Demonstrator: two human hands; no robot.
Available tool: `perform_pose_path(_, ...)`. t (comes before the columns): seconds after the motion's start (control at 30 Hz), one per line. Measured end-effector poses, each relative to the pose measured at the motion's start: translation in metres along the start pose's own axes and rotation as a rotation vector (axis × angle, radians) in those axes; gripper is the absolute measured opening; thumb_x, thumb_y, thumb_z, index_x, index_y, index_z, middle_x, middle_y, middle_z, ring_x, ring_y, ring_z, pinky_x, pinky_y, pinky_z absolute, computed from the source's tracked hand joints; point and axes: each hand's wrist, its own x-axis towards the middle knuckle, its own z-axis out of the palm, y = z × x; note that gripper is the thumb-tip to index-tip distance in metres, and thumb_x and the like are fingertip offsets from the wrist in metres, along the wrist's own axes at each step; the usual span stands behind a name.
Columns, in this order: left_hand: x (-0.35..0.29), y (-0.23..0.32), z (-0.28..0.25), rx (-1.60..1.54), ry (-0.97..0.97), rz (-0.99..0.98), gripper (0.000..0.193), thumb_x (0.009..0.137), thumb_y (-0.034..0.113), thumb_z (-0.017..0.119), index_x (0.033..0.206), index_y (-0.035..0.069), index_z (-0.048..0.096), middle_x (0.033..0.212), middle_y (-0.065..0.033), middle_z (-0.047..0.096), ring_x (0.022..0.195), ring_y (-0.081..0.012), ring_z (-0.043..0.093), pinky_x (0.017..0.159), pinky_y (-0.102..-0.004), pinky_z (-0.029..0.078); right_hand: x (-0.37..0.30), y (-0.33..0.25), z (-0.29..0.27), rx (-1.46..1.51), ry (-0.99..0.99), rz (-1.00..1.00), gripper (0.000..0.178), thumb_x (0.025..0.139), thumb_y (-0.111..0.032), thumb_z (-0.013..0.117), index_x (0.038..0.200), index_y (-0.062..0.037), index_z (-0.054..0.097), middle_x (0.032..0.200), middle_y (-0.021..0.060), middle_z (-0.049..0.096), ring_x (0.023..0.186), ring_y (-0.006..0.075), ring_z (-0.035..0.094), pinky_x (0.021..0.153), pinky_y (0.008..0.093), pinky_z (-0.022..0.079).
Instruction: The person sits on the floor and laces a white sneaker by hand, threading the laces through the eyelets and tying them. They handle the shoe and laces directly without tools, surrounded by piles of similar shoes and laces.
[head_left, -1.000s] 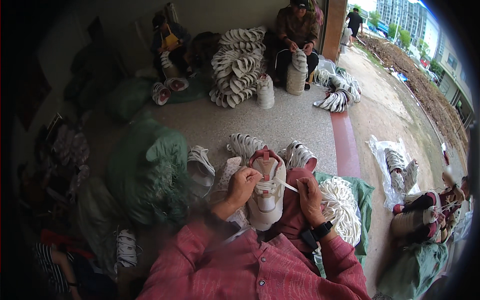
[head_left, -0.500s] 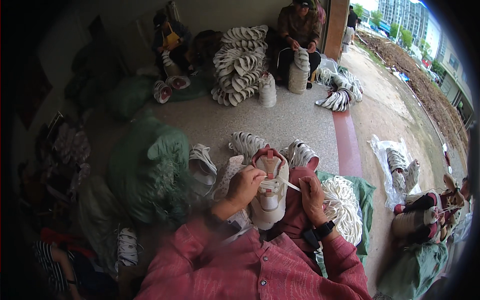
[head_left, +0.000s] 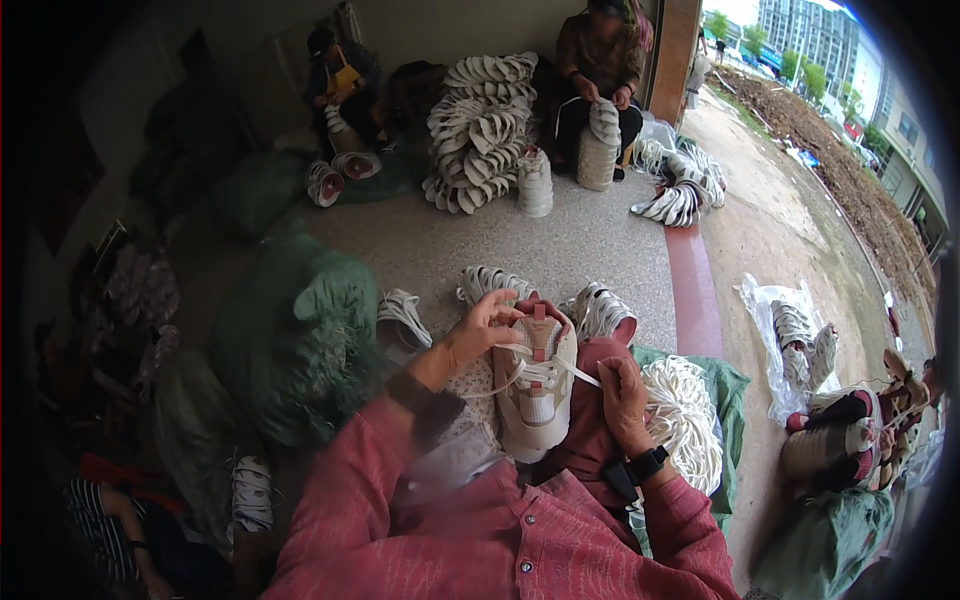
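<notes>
A beige and white shoe upper [head_left: 541, 400] with a dark red lining stands in front of me, its tongue facing up and a white lace partly threaded across it. My left hand [head_left: 480, 328] is at the upper's top left edge, fingers bent around the collar and thumb against the side. Below that hand, a loose stretch of white lace [head_left: 497, 391] curves down the upper's left side. On the right, my right hand [head_left: 624, 402] pinches the other length of lace, which runs taut from the eyelets. Dark red cloth [head_left: 592, 425] lies beneath, between upper and right hand.
White laces [head_left: 684, 420] are heaped on green sheeting at right. Stacked uppers [head_left: 603, 312] stand just beyond my work. A large green sack [head_left: 295, 340] bulges at left. Two people sit at the back near a tall pile of uppers [head_left: 480, 130]. More shoes [head_left: 840, 440] lie far right.
My left hand has moved up and left from the middle of the tongue to the collar edge; the lace on that side now hangs loose. My right hand has barely moved.
</notes>
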Motion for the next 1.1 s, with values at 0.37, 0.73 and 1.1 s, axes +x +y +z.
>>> perform_pose_path(0.37, 0.031, 0.022, -0.004, 0.289, -0.439, -0.303, 0.065, 0.076, -0.001, 0.074, 0.135, -0.004, 0.048, 0.124, -0.0085, 0.061, 0.11, -0.0137, 0.059, 0.096, -0.0274, 0.047, -0.001, 0.001, -0.002, -0.011, -0.014, -0.009, 0.009, 0.091, -0.01, 0.063, 0.095, -0.0031, 0.06, 0.09, 0.0125, 0.064, 0.085, 0.0284, 0.063, 0.076, 0.0353, 0.049)
perform_pose_path(0.73, 0.028, -0.005, -0.004, 0.21, -0.33, -0.163, 0.058, 0.071, 0.001, 0.081, 0.124, -0.002, 0.058, 0.113, -0.0042, 0.065, 0.102, -0.0118, 0.061, 0.092, -0.027, 0.048, 0.0, 0.0, 0.001, -0.027, -0.019, 0.0, 0.009, 0.09, -0.011, 0.064, 0.095, -0.0035, 0.06, 0.091, 0.0118, 0.063, 0.087, 0.0289, 0.062, 0.077, 0.0353, 0.049)
perform_pose_path(1.1, 0.018, -0.001, 0.01, 0.132, -0.243, -0.119, 0.065, 0.066, 0.01, 0.088, 0.124, -0.001, 0.061, 0.112, -0.0025, 0.065, 0.103, -0.0121, 0.059, 0.094, -0.0268, 0.045, 0.027, -0.011, -0.023, 0.345, -0.24, 0.342, 0.013, 0.096, -0.01, 0.058, 0.106, -0.0057, 0.064, 0.076, -0.0008, 0.06, 0.067, 0.0077, 0.054, 0.059, 0.0241, 0.044)
